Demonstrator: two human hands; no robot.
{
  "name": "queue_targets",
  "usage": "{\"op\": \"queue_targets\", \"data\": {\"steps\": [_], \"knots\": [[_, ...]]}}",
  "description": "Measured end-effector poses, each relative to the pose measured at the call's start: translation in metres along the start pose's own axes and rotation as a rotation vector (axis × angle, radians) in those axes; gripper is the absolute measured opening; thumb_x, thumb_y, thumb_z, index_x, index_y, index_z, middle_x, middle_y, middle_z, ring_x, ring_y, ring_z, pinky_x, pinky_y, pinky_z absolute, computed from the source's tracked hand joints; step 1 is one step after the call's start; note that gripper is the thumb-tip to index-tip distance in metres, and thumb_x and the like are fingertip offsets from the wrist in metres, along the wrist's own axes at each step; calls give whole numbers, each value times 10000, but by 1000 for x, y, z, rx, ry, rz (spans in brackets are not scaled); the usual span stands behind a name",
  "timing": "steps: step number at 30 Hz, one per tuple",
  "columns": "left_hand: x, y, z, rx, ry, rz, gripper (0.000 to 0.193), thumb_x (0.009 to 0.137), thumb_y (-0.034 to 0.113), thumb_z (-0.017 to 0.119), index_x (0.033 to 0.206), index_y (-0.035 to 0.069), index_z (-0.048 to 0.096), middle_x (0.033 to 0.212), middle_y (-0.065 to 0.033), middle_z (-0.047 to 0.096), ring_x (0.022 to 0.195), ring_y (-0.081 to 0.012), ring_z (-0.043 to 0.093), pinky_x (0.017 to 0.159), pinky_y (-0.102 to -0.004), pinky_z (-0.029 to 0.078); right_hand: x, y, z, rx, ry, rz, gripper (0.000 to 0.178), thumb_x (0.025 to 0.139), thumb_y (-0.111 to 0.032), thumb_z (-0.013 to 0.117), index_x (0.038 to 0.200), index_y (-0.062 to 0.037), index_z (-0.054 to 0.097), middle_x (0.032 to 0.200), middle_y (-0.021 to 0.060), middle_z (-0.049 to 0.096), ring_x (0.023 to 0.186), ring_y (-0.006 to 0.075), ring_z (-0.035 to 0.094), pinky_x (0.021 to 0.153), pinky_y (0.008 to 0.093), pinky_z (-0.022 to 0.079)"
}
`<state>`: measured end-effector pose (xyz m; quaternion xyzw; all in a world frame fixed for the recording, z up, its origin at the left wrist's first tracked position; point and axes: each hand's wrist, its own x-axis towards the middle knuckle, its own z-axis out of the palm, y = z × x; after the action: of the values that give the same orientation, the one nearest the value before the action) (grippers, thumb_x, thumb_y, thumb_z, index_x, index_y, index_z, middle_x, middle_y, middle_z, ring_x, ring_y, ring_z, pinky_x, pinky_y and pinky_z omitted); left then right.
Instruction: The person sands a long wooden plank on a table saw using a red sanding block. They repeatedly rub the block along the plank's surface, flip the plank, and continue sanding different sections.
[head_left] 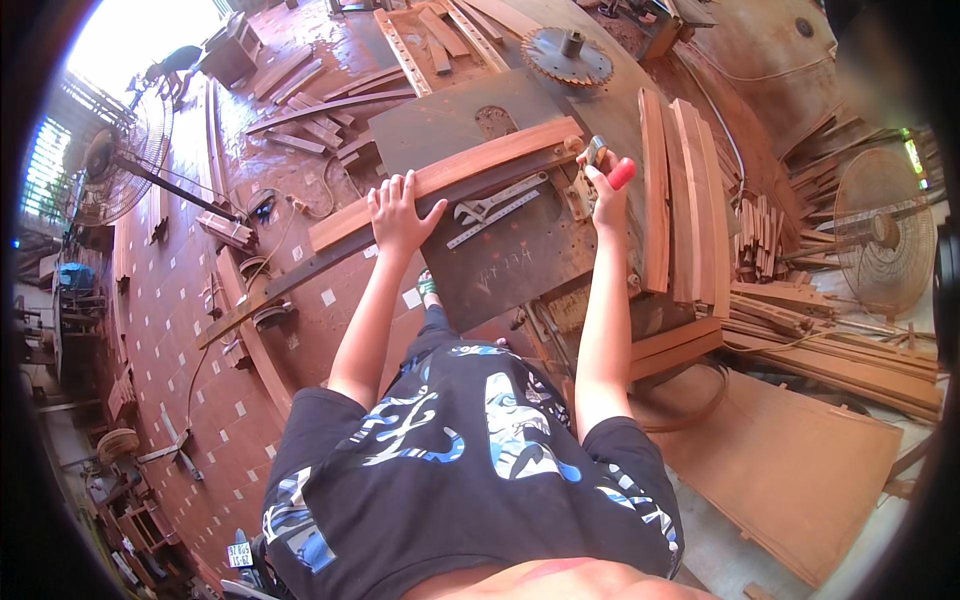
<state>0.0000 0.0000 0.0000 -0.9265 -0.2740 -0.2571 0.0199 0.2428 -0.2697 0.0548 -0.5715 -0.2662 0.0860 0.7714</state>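
1. Both forearms come up from the lower edge and stretch forward, bare from the short sleeves on.
2. The left hand (398, 212) lies palm down, fingers spread wide and flat.
3. The right hand (606, 190) is closed in a fist, knuckles up, thumb side toward the top.
4. The right arm is nearly straight; the left is bent a little at the elbow.
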Motion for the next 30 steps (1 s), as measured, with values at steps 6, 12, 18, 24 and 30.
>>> {"op": "queue_targets", "data": {"steps": [6,12,18,24,30], "knots": [[4,6,1,-27,47,-3,811,885,685,664,1417,75,605,1379,-114,585,1356,-300,508,1184,-528,319,3,-13,-1,-67,7,-11,251,954,-102,616,1195,-33,623,1099,33,654,1074,146,590,1070,333,400],[-5,7,2,-34,25,-5,819,885,696,659,1420,77,607,1393,-115,582,1361,-305,504,1191,-532,314,-2,-5,-6,-9,19,20,249,952,-87,611,1193,-23,625,1092,31,660,1087,148,607,1071,325,411],[-3,8,3,-29,65,-7,826,848,700,684,1382,71,633,1355,-121,609,1324,-302,539,1185,-554,336,2,-1,-9,14,-2,-10,297,945,-63,645,1239,-27,624,1082,-3,669,975,78,590,918,255,452],[-3,10,1,-21,61,-7,799,851,679,694,1383,87,634,1356,-102,604,1323,-293,536,1178,-525,340,0,-2,-9,-12,17,-31,262,947,-68,633,1204,-19,628,1086,21,661,1049,130,607,1007,295,434],[4,10,-1,-23,102,4,767,804,652,727,1323,91,656,1266,-84,623,1254,-278,568,1117,-528,347,2,-2,-6,-56,-4,-67,253,934,-52,605,1184,-11,614,1095,45,661,1092,158,614,1046,324,428]]}}
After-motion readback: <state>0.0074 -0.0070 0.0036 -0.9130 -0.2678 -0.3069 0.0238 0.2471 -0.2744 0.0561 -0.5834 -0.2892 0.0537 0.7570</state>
